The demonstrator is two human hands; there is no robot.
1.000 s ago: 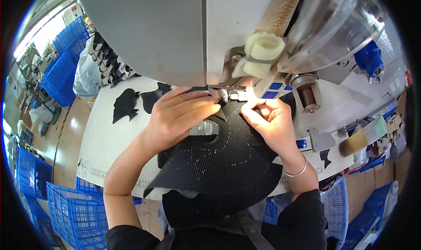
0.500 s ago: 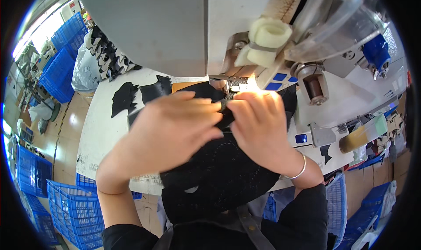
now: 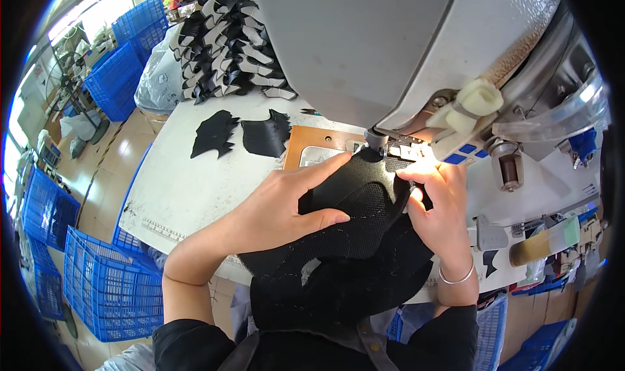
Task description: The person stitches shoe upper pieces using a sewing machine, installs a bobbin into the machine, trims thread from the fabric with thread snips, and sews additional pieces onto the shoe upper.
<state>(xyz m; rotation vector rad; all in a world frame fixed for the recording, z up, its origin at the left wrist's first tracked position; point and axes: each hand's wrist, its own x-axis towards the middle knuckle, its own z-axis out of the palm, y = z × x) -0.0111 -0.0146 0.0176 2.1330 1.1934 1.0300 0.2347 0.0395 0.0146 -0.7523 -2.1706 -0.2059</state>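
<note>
A black mesh fabric piece (image 3: 364, 218) with stitched lines lies under the sewing machine's presser foot (image 3: 375, 140) and drapes toward my lap. My left hand (image 3: 280, 205) rests on its left side, index finger and thumb stretched apart, the index fingertip close to the foot. At the right edge of the piece, just beside the lit needle area, my right hand (image 3: 439, 198) pinches the fabric between thumb and fingers. A silver bangle (image 3: 457, 274) circles my right wrist.
The grey machine head (image 3: 358, 45) looms above the white table (image 3: 176, 188). Two loose black cut pieces (image 3: 215, 134) (image 3: 266, 134) lie left of the orange-brown plate (image 3: 296, 140), with stacked black-and-white pieces (image 3: 228, 42) behind. Blue crates (image 3: 111, 286) stand on the floor at left.
My hands have moved apart; the left now lies on the fabric, while the right stays by the needle. The view has shifted, showing more of the stacked pieces and the plate.
</note>
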